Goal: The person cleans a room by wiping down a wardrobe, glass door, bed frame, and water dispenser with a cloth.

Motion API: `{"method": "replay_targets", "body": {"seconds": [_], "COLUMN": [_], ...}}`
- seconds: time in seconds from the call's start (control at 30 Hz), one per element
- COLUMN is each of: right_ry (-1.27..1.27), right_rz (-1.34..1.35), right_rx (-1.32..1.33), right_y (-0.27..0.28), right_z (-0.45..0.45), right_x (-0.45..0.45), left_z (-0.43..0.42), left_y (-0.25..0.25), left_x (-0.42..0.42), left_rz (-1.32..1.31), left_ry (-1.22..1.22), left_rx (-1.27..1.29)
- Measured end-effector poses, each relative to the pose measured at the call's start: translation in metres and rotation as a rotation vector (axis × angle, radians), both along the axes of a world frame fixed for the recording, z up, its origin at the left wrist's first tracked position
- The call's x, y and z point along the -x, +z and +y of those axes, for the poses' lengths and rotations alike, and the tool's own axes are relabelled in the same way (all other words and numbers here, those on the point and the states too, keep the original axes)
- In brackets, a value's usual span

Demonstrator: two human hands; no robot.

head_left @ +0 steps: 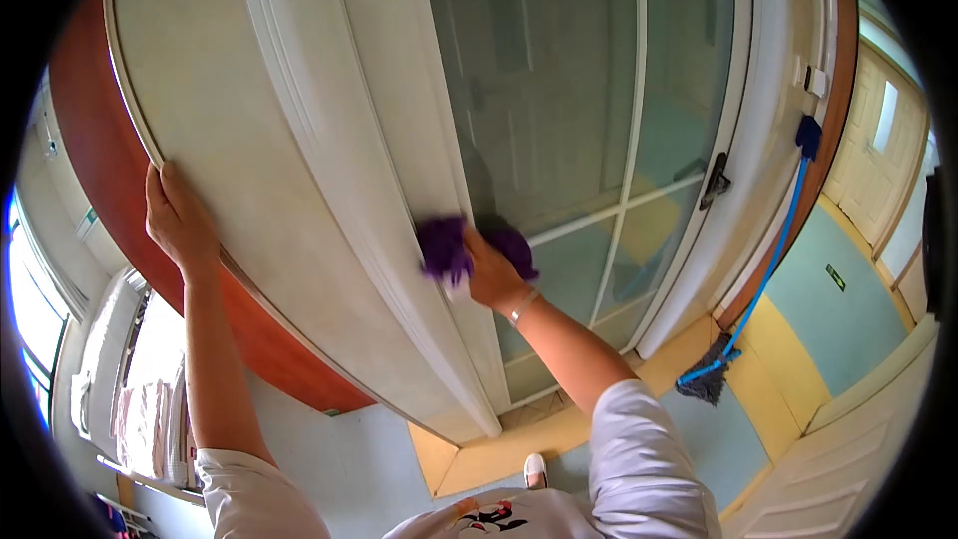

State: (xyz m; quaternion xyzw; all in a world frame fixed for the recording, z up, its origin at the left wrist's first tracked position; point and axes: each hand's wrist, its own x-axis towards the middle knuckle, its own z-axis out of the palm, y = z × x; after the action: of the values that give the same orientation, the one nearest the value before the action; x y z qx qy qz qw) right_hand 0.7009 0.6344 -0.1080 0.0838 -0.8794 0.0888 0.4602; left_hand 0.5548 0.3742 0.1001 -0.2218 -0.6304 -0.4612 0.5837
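My right hand is closed around a bunched purple cloth, which shows on both sides of the fingers. It presses the cloth against the white frame at the left side of a glass-paned door. A pale bracelet circles that wrist. Out to the left, my left hand is up at the thin trim where a cream wall panel meets a reddish-brown surface. Its fingers curl onto this edge, though part of their grip is hidden.
At the right a mop with a blue handle and grey head leans by the door frame. The door has a dark handle. Bedding lies at the lower left. A white panelled door stands lower right. My shoe is on the floor.
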Motion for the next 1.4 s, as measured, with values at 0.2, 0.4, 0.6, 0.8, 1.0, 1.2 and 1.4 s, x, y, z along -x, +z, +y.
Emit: {"method": "replay_targets", "body": {"seconds": [0.2, 0.4, 0.6, 0.8, 1.0, 1.2, 1.4], "right_ry": [-0.053, -0.180, -0.214, -0.958, -0.844, -0.710, -0.080], "right_rz": [-0.022, 0.253, 0.376, 0.742, 0.774, 0.892, 0.807], "right_rx": [-0.540, -0.226, 0.400, -0.048, 0.705, 0.054, -0.426], "right_y": [-0.024, 0.075, 0.127, 0.142, 0.157, 0.258, 0.309], "right_z": [0.050, 0.078, 0.147, 0.286, 0.384, 0.291, 0.135], "right_x": [-0.009, -0.018, -0.044, -0.086, -0.122, -0.081, 0.001], "left_z": [0.007, 0.007, 0.003, -0.003, 0.002, -0.008, -0.010], "left_y": [0.000, -0.002, -0.003, -0.005, -0.003, -0.010, -0.012], "left_x": [-0.010, -0.007, -0.003, 0.001, -0.007, 0.006, 0.006], "left_rz": [0.003, -0.123, -0.078, -0.102, -0.133, -0.157, -0.215], "left_ry": [-0.068, -0.124, -0.151, -0.153, -0.145, -0.149, -0.260], "left_rx": [-0.033, -0.071, -0.087, -0.075, -0.141, -0.210, -0.304]}}
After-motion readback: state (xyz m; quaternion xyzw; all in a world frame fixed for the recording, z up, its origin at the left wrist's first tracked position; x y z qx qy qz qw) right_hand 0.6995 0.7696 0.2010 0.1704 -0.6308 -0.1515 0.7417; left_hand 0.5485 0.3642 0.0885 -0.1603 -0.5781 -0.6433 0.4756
